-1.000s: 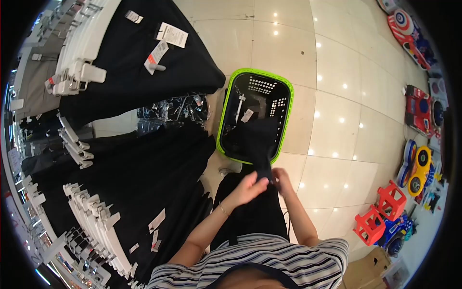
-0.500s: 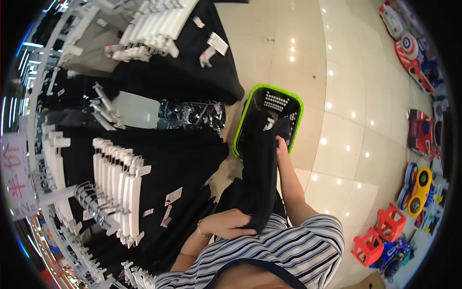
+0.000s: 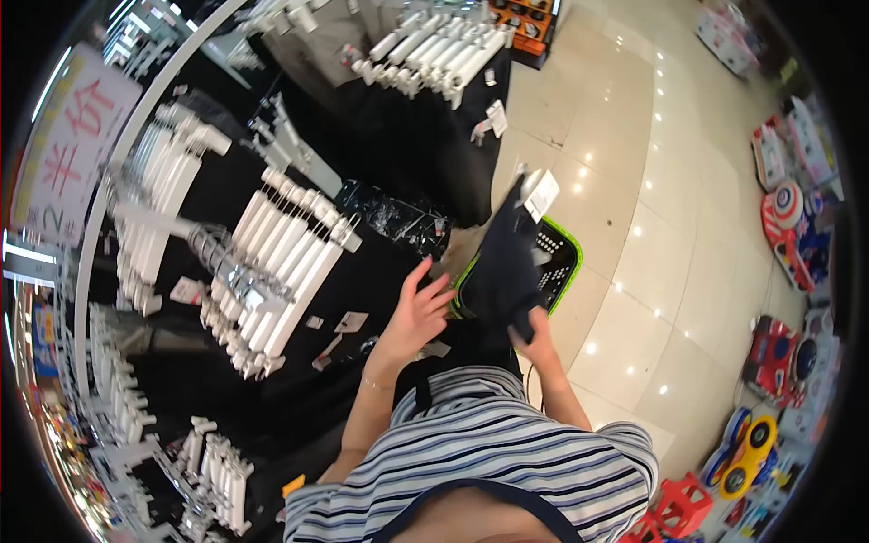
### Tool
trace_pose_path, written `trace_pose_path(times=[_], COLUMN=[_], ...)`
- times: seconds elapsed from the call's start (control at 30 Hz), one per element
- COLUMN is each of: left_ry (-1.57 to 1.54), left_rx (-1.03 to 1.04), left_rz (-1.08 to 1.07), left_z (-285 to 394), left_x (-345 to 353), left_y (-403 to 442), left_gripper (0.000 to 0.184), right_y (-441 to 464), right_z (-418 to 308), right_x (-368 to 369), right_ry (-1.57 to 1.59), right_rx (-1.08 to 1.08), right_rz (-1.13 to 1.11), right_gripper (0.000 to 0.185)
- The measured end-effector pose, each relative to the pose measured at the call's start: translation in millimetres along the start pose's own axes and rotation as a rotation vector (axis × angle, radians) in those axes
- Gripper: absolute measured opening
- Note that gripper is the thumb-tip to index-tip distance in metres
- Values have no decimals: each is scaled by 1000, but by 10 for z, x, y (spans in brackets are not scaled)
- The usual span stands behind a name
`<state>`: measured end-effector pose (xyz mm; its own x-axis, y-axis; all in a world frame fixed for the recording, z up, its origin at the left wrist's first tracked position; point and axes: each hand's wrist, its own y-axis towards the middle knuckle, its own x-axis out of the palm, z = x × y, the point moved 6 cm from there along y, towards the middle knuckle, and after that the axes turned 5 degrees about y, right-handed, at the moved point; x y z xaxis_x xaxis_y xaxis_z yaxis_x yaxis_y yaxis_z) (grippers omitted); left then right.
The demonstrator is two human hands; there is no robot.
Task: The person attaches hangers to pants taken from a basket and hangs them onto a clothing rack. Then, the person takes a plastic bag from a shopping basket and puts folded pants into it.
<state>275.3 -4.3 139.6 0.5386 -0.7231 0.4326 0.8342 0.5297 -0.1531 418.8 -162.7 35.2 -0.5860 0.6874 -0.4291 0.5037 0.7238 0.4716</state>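
The right hand (image 3: 536,337) is closed on the near edge of a dark navy cloth garment (image 3: 507,258), which extends forward from the grip and narrows towards its far end, where a white paper tag (image 3: 541,195) shows. The garment lies across the view of the black shopping basket with a bright green rim (image 3: 577,262), hiding much of its left and near parts; whether cloth and basket touch cannot be told. The basket stands on the glossy tiled floor (image 3: 625,195)

Half a second ago the left hand (image 3: 418,312) had the near end of the dark cloth close to the striped shirt (image 3: 489,425), while the right hand held it beside the basket's rim. Now the left hand is off the cloth, fingers spread wide and holding nothing, in front of the rack's black garments (image 3: 389,262). The right hand is nearer the body than it was, and the white tag now stands out beyond the cloth's far end, partly over the basket's far rim

The view has turned too: the handwritten price sign (image 3: 72,145), cut off at the left edge in the previous frame, shows far more fully at upper left, the white clip hangers (image 3: 281,271) sit further right, and the red plastic stools (image 3: 681,507) have slid down towards the bottom edge
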Motion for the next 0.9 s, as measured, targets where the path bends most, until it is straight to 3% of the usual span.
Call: trace_pose_path(times=[0.03, 0.17, 0.27, 0.3, 0.43, 0.47, 0.57, 0.6, 0.63, 0.67, 0.7, 0.73, 0.77, 0.83, 0.9], left_ry=[-91, 188, 279, 294, 403, 402, 362, 369, 376, 225, 66, -37, -143, -179, -195], left_rx=[65, 101, 64, -70, 102, 146, 265, 309, 353, 419, 493, 570, 647, 819, 901], left_rz=[-39, 269, 297, 283, 324, 292, 263, 257, 250, 281, 291, 348, 403, 295, 222], left_z=[53, 53, -174, -431, -367, -268, 102, 168, 213, 244, 268, 280, 288, 454, 515], left_x=[130, 38, -157, -316, -279, -204, -148, -170, -179, -210, -244, -269, -290, -211, -219], left_y=[92, 61, 53, 59, -217, -256, -614, -735, -836, -932, -1022, -1110, -1194, -1262, -1335], left_gripper=[61, 64, 29, 21, 19, 19, 17, 16, 16, 16, 14, 10, 13, 14, 14], right_y=[258, 201, 51, -19, -111, -131, -51, -55, 11, -13, 132, 267, 190, 266, 583], right_z=[-438, -1083, -1069, -1066, -1220, -1167, -1117, -959, -787, -417, -136, 21, 429, 723, 185], right_x=[14, 431, 609, 701, 771, 814, 766, 755, 725, 687, 626, 588, 645, 681, 728], right_ry=[9, 236, 174, 156, 154, 179, 315, 503, 667, 686, 513, 502, 622, 513, 886], right_rx=[-146, -320, -406, -440, -457, -343, -76, 172, 223, 506, 404, 608, 741, 714, 365], right_rz=[-333, -630, -823, -910, -1127, -1155, -1273, -1460, -1482, -1532, -1436, -1247, -1034, -954, -964], right_gripper=[28, 30, 31, 31, 37, 52, 66, 67, 68, 59, 48, 37, 48, 66, 77])
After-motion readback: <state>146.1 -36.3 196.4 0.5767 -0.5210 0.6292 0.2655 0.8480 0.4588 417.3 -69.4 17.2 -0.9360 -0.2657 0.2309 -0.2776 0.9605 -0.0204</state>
